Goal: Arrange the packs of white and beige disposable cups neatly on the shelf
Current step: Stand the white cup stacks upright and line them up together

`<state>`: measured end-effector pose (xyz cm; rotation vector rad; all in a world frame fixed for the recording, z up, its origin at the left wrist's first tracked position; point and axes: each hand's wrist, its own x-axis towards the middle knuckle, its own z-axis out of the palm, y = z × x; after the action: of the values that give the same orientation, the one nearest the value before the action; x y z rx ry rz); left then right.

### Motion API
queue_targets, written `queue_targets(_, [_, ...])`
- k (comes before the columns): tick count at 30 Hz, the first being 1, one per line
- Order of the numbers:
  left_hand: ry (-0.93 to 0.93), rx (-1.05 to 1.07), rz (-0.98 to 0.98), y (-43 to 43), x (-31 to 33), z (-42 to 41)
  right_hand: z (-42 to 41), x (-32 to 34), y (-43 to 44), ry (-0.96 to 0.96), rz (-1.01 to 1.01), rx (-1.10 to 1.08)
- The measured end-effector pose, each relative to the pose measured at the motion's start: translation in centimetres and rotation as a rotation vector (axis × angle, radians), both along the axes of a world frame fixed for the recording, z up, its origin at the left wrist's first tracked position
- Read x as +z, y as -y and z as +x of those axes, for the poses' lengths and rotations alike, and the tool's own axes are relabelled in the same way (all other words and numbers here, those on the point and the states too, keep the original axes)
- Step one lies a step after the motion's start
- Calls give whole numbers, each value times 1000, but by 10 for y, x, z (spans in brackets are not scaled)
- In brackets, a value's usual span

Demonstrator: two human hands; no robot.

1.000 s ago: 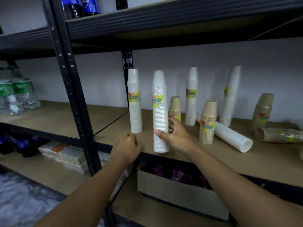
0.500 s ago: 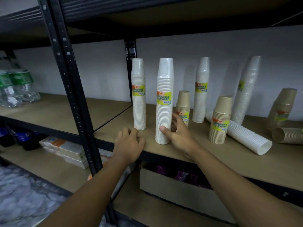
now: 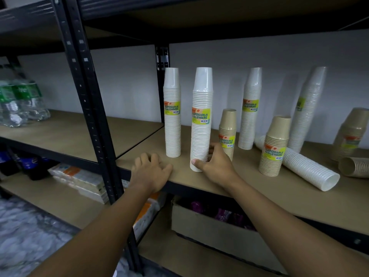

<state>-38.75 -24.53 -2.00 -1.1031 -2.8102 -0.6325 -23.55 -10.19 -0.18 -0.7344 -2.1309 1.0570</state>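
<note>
Five white packs are on the shelf (image 3: 249, 198). Three stand straight: the left white pack (image 3: 172, 116), the held white pack (image 3: 201, 124) and the far white pack (image 3: 250, 116). The leaning white pack (image 3: 309, 108) rests on the far wall. The lying white pack (image 3: 307, 170) is on its side.

There are four beige packs. Two stand in the middle (image 3: 227, 132) (image 3: 276, 144), one is blurry at the right (image 3: 349, 134), and one lies down (image 3: 357, 166).

The right hand (image 3: 216, 164) grips the bottom of the held white pack, close to the near edge. Its thumb is in front and its fingers (image 3: 214, 146) curl behind. The left hand (image 3: 151, 168) lies on the shelf's near edge with fingers a little spread, holding nothing.

There is bare board left of the packs and along the near edge on the right.
</note>
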Motion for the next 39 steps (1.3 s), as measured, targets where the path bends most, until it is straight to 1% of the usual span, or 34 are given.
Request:
queue_targets(11, [-7,17,10,0,4,7,-23,6,-5,29,50,-40])
queue_targets(18, [-20,12,19,3,7,15,-4,7,1,30,26,-62])
queue_targets(22, [-72,7,30,2,11,34,28,10,6,5,40,-96])
queue_targets(30, [-211,-180,291,-27,26,118,115,35,11,-56,85,-151])
queue_targets(34, [-163,-299,321,-51,33,165,164,49,7,-89,98,-208])
queue_targets(39, [-144,-419,318,-80,36,217,220,61,-12,-72,132,-386])
